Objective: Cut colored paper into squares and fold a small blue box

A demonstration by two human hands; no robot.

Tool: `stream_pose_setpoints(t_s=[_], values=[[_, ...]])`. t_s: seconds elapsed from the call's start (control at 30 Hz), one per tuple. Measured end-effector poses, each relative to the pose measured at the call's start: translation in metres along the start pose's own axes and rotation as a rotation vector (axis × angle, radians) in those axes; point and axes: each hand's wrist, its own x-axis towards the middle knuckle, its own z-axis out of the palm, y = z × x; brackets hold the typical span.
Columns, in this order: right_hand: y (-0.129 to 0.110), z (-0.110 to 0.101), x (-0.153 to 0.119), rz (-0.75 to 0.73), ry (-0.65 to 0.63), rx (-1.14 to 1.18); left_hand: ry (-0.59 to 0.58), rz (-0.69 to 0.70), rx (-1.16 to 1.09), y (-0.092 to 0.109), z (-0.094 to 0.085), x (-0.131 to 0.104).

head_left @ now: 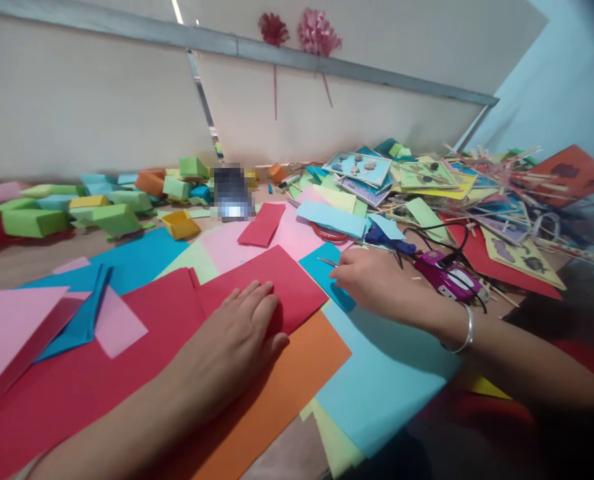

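Note:
My left hand (pixel 244 327) lies flat, fingers stretched out, on a folded red paper sheet (pixel 287 283). Beneath that sheet is an orange sheet (pixel 297 370). My right hand (pixel 367 280) is closed round a thin tool with a pointed metal blade (pixel 327 261); its handle is hidden in the fingers. The blade points left, above a small dark blue paper piece (pixel 309 257), close to the red sheet's right edge. A large light blue sheet (pixel 377 373) spreads below my right hand. More red paper (pixel 107 373) extends under my left forearm.
Folded paper boxes (pixel 117 219) line the back left, near a blurred-out device (pixel 233 193). Further right are a red handle (pixel 329 233), a blue glue gun (pixel 389 239) and a purple device with a black cord (pixel 447 273). Decorated cards (pixel 359 167) and sticks pile up behind.

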Motion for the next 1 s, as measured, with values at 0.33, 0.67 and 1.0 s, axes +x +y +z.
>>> stream_pose_setpoints(t_s=[0.33,0.67,1.0], values=[[-0.012,0.001,0.016,-0.207,-0.088,-0.003,0.017,-0.116,0.075,0.003,-0.009,0.004],[-0.02,-0.007,0.024,-0.154,0.085,0.5,0.146,-0.155,-0.17,0.004,-0.011,0.005],[-0.021,-0.003,0.04,0.112,-0.024,0.454,0.251,-0.64,-0.36,-0.012,-0.035,0.015]])
